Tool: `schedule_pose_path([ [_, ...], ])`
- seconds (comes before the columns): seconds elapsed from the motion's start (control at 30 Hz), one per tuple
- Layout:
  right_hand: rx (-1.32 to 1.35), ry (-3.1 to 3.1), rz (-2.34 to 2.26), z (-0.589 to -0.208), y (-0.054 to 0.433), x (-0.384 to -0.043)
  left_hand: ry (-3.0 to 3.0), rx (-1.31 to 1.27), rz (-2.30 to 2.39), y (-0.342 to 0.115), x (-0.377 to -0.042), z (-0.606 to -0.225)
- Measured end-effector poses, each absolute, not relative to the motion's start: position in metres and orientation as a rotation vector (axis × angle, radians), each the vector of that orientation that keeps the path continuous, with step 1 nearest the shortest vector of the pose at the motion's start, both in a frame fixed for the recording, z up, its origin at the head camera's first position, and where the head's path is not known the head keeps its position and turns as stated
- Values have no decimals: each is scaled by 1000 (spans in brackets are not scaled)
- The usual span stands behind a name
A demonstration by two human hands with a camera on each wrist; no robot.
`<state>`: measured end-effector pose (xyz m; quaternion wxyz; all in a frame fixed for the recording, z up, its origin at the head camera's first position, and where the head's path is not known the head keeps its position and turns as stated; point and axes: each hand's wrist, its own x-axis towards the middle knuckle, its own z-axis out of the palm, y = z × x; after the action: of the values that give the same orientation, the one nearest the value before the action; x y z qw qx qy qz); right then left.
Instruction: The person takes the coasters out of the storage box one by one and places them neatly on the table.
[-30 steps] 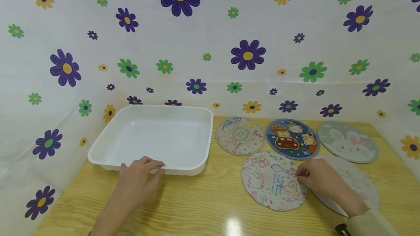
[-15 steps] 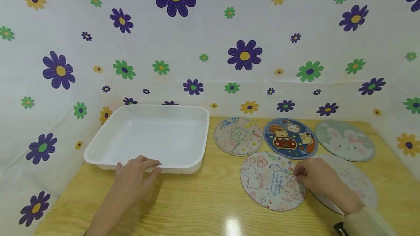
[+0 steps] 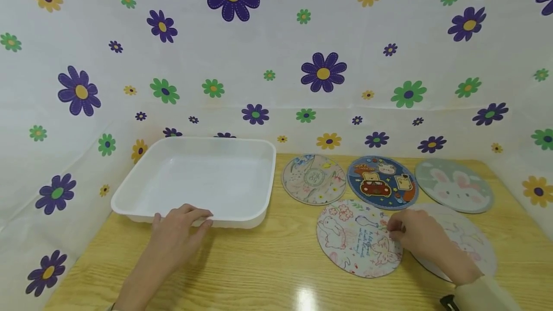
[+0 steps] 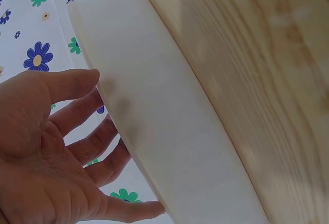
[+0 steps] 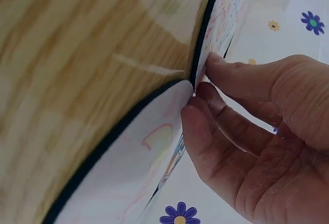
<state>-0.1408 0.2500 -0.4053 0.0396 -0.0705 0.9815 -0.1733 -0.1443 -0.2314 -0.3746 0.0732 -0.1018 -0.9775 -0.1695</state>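
Observation:
My left hand (image 3: 179, 234) holds the near rim of a white plastic tray (image 3: 250, 224), with several fingers hooked over it and their shadows showing through the wall in the left wrist view. My right hand (image 3: 421, 234) is bent at the right edge of a round mat with rabbit drawings and blue writing (image 3: 358, 248). In the right wrist view the thumb lies on that mat's face, the index fingertip is at its black edge, and another fingertip touches the neighbouring pale round mat (image 3: 471, 234). Both mats lie flat, the pale one partly under my hand and forearm.
Behind these lie a floral round mat (image 3: 295, 184), a blue cartoon mat (image 3: 399, 198) and a grey-green bunny mat (image 3: 477, 200), in a row. The wooden table (image 3: 255, 272) meets a flower-print cloth (image 3: 194, 52) at the back and sides.
The whole scene shifts slightly left with the head's movement. Both hands keep their places on the tray rim and at the mat's edge; tray and mats stay where they lie.

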Motion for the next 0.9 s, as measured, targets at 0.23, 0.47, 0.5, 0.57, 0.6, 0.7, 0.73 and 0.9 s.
schedule_pose_path([
  [0.23,-190,2989,-546,-406,252,-138,-2935,-319,-490,-231,-144,-374],
  [0.47,-177,3002,-530,-405,253,-139,-2919,-325,-502,-230,-146,-374],
  [0.5,-181,3004,-523,-405,253,-139,-2918,-326,-506,-230,-147,-374],
  [0.57,-190,3006,-522,-405,253,-139,-2920,-325,-510,-230,-148,-373],
  [0.6,-194,3005,-522,-406,253,-139,-2920,-323,-510,-230,-148,-373],
  [0.7,-201,3001,-527,-406,253,-139,-2921,-333,-508,-229,-150,-372],
  [0.73,-200,3002,-534,-406,253,-140,-2917,-338,-506,-229,-151,-372],
  [0.9,-218,3011,-551,-406,252,-145,-2907,-344,-500,-231,-152,-370],
])
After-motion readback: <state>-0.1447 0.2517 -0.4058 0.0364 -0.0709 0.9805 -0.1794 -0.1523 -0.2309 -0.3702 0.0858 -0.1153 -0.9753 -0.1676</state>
